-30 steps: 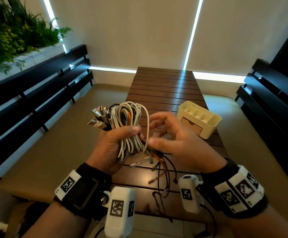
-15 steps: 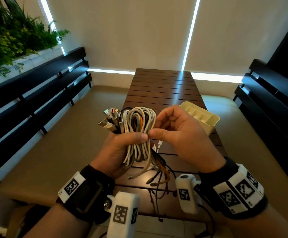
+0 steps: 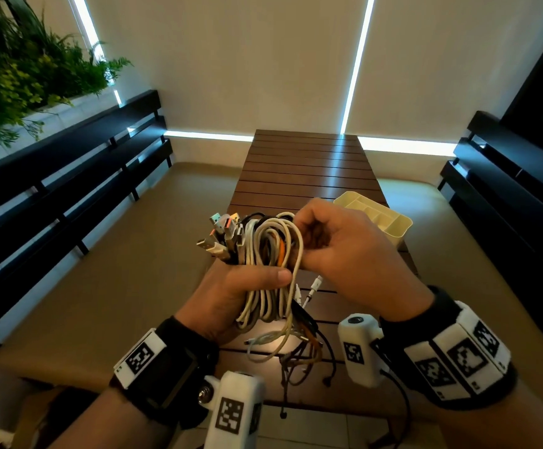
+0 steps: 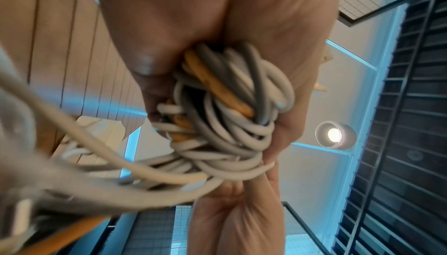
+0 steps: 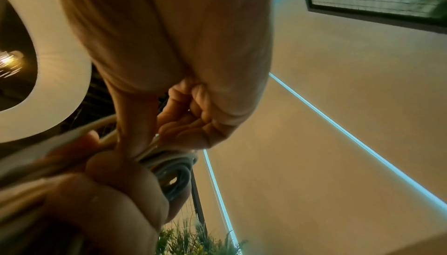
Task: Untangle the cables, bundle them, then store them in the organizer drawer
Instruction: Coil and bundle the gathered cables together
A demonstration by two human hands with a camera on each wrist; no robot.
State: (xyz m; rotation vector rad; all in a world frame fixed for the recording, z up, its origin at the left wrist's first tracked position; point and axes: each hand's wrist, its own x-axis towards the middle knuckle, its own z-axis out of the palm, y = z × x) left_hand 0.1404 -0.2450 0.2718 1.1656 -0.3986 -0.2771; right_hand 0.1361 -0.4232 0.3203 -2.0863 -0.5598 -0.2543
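My left hand [image 3: 231, 296] grips a looped bundle of white, grey, orange and black cables [image 3: 268, 251] above the near end of the table, its thumb across the front. USB plugs [image 3: 221, 234] stick out at the bundle's upper left. Loose cable ends [image 3: 296, 348] hang below onto the table. My right hand [image 3: 335, 244] is curled against the bundle's right side and pinches a white cable strand [image 3: 298, 254] there. In the left wrist view the coils [image 4: 227, 110] fill the palm. The cream organizer [image 3: 374, 218] sits behind my right hand; its drawer is hidden.
The brown slatted table [image 3: 306, 170] runs away from me toward the wall. Black benches [image 3: 53, 176] line both sides, the right one [image 3: 503, 189] near the organizer. Green plants [image 3: 20, 69] fill the upper left corner.
The right hand moved from open fingers beside the bundle to curling onto its right side and pinching a white strand. Both hands and the bundle rose slightly toward the organizer.
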